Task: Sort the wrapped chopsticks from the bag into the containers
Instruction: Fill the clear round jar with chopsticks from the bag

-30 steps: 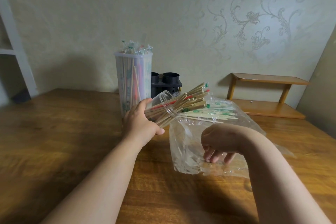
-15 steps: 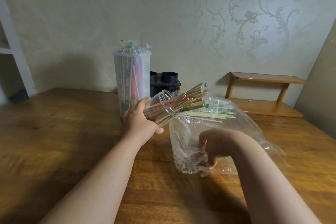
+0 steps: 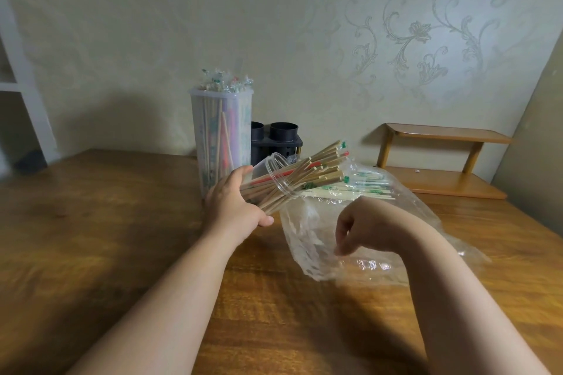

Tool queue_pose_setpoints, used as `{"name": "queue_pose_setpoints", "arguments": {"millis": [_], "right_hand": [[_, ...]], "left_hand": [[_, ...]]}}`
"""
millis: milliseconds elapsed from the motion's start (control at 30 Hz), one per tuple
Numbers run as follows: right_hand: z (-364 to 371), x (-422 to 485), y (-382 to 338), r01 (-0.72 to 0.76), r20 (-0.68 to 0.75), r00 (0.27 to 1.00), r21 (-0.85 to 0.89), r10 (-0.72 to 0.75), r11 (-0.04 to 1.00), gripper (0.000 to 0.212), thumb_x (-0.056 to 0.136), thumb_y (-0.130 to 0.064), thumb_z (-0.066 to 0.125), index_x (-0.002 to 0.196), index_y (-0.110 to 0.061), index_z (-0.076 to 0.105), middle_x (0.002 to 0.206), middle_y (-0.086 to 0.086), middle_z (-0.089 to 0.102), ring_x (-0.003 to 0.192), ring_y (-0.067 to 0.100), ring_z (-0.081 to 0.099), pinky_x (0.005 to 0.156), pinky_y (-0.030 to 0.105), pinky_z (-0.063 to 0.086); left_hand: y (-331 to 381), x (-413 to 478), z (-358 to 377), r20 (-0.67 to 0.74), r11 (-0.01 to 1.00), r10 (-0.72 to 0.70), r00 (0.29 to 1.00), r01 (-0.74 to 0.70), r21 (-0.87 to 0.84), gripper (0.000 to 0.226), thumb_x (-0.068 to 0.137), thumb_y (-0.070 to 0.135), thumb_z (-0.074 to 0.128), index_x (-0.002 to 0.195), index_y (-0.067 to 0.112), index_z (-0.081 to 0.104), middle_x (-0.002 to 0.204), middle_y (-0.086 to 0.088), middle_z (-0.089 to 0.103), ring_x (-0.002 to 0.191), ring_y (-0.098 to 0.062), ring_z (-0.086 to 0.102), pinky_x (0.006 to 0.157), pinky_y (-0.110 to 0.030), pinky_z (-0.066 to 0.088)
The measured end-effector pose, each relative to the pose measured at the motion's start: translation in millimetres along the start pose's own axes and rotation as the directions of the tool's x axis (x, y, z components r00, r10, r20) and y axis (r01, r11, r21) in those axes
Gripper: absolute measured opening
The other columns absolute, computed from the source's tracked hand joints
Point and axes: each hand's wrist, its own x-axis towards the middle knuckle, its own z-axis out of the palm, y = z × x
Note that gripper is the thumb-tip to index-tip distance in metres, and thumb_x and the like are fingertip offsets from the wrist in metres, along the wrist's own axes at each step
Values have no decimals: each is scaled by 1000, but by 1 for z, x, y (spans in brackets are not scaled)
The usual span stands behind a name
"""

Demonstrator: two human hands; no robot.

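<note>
The left hand (image 3: 234, 207) wraps its fingers round the tilted jar (image 3: 275, 173), chopsticks (image 3: 316, 170) aimed bagward, while the right hand (image 3: 362, 228) seemingly pinches the bag (image 3: 307, 231) steady.

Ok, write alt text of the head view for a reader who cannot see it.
A person's left hand holds a clear jar of chopsticks tilted over a wooden table, while the right hand pinches a plastic bag with more wrapped chopsticks in it. Behind stand a tall full container and a black holder.
</note>
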Motion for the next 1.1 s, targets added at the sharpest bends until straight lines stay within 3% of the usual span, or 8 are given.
{"name": "queue_pose_setpoints", "arguments": {"millis": [167, 300, 433, 567, 700, 767, 967, 1100], "right_hand": [[-6, -3, -4, -18, -125, 992, 65, 26, 998, 11, 91, -18, 67, 84, -9, 67, 60, -1, 66, 49, 8, 52, 52, 20, 44], [-6, -4, -9, -70, -171, 981, 132, 92, 989, 28, 100, -21, 48, 91, 1, 64, 61, 6, 70, 43, 15, 54, 43, 22, 44], [-6, -3, -15, -108, -132, 976, 402, 175, 909, 34, 105, -25, 37, 101, -1, 61, 73, 14, 74, 60, 25, 68, 58, 33, 58], [1, 0, -12, -47, -161, 984, 200, 80, 979, 51, 105, -45, 36, 104, -10, 74, 110, 13, 72, 100, 28, 67, 91, 36, 51], [16, 10, -12, 11, 54, 998, 137, -18, 991, 60, 105, -40, 38, 158, -26, 14, 163, 5, 23, 147, 28, 26, 119, 46, 25], [25, 16, -11, 9, 83, 996, 187, -25, 982, 69, 105, -33, 39, 158, -30, -5, 166, 3, 6, 151, 28, 12, 122, 48, 16], [49, 42, -7, -84, 1, 996, 57, 84, 995, 70, 105, -45, 32, 158, -25, -8, 166, 8, -4, 153, 30, 1, 123, 46, 6], [54, 51, -7, -30, -173, 983, 212, 68, 977, 69, 103, -41, 40, 158, -23, 3, 161, 12, 24, 144, 35, 31, 115, 43, 28]], "left_hand": [[0, 0, 0, 10, 1000, -15, 1000, 16, -23, 99, 59, 9, 90, 137, 44, 41, 140, 6, 42, 132, -25, 37, 108, -54, 40], [0, 0, -1, 17, 999, -19, 1000, 20, -31, 98, 61, 9, 89, 138, 44, 41, 140, 5, 41, 132, -26, 37, 109, -53, 40], [1, -1, -2, 16, 1000, -13, 1000, 13, -25, 97, 63, 9, 89, 140, 42, 40, 140, 4, 40, 133, -26, 35, 111, -52, 37], [2, -1, -3, 27, 999, -19, 999, 20, -37, 97, 63, 8, 88, 140, 42, 40, 135, 7, 39, 134, -26, 35, 111, -53, 37], [0, -1, -2, 2, 999, -20, 1000, 20, -47, 99, 61, 8, 89, 140, 42, 40, 130, 8, 39, 134, -25, 34, 111, -50, 37], [-1, -1, -2, -7, 999, -16, 1000, 16, -47, 99, 62, 8, 89, 141, 42, 40, 139, 4, 40, 134, -25, 34, 111, -48, 37], [-3, -1, 2, -46, 1000, -6, 999, 7, 26, 99, 62, 16, 90, 141, 43, 37, 144, 3, 40, 134, -25, 35, 108, -50, 40], [-3, -2, 6, -127, 975, 69, 990, -40, 218, 97, 64, 32, 89, 143, 42, 33, 148, 6, 40, 135, -25, 35, 110, -49, 36]]}}
